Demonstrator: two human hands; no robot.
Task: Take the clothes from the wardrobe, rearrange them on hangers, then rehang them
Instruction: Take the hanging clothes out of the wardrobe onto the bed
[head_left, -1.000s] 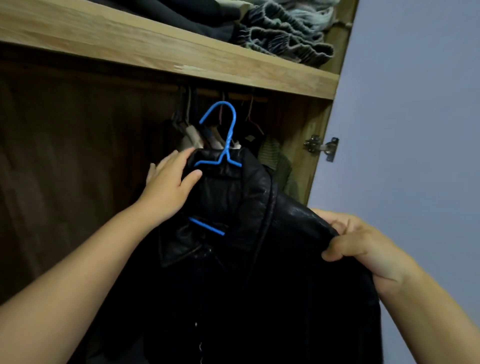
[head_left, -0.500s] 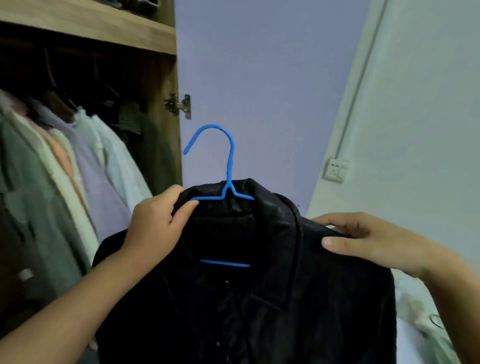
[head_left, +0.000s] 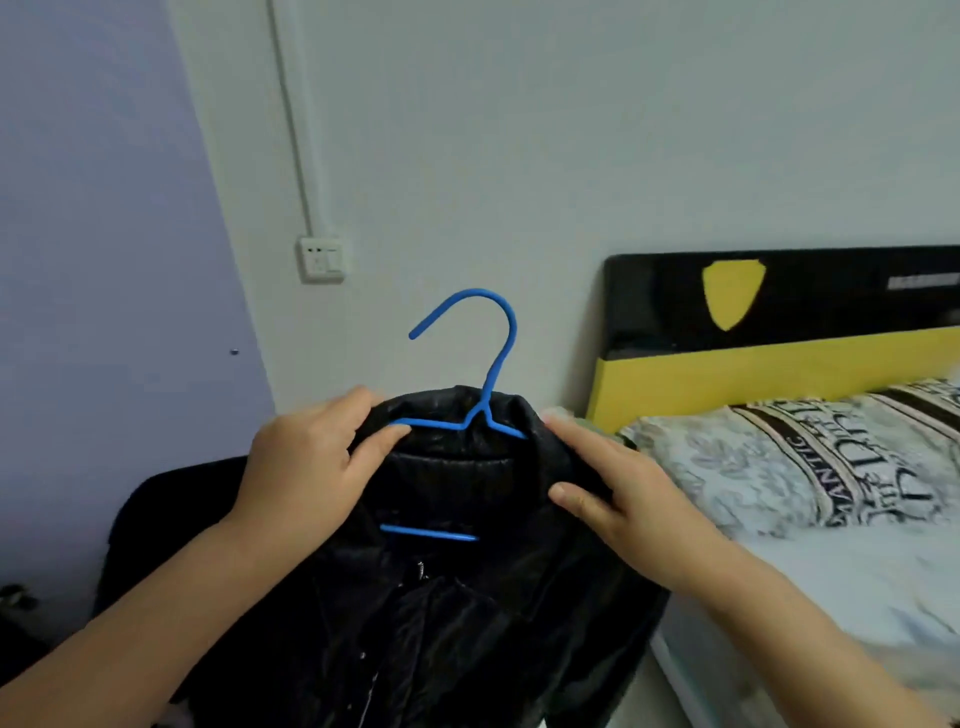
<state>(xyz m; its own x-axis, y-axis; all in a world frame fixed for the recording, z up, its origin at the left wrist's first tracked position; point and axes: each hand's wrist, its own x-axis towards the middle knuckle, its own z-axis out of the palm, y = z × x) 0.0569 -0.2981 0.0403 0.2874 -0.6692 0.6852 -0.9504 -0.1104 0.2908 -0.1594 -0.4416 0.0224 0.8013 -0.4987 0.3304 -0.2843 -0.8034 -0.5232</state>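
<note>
Head view showed one black leather jacket (head_left: 467, 613), one blue hanger (head_left: 470, 358) and two bare hands. The jacket hung on the hanger, whose hook stood up free above the collar with its open end to the left; one blue crossbar showed below the neck opening. The left hand (head_left: 306, 462) gripped the jacket's left shoulder by the collar, thumb curled in toward the hanger's arm and fingers wrapped over the top. The right hand (head_left: 618, 488) lay on the right side of the collar with fingers fairly straight along the leather and the thumb pressed to the front; whether it pinched the fabric could not be told for sure.

Right of the jacket stood one bed (head_left: 841, 587), its near edge just beside the jacket's right sleeve. One black and yellow headboard (head_left: 779, 332) rose behind it, bearing one yellow shield shape and a pale mark too blurred to read. One patterned pillow (head_left: 800, 462) lay against it, printed with large letters of which "ANTIC" could be made out; the rest was partly cut off. Above and left of the jacket, one white wall socket (head_left: 322, 259) sat on the pale wall, with one conduit (head_left: 291, 119) running up from it. Bare wall lay open behind the hook and above the jacket.
</note>
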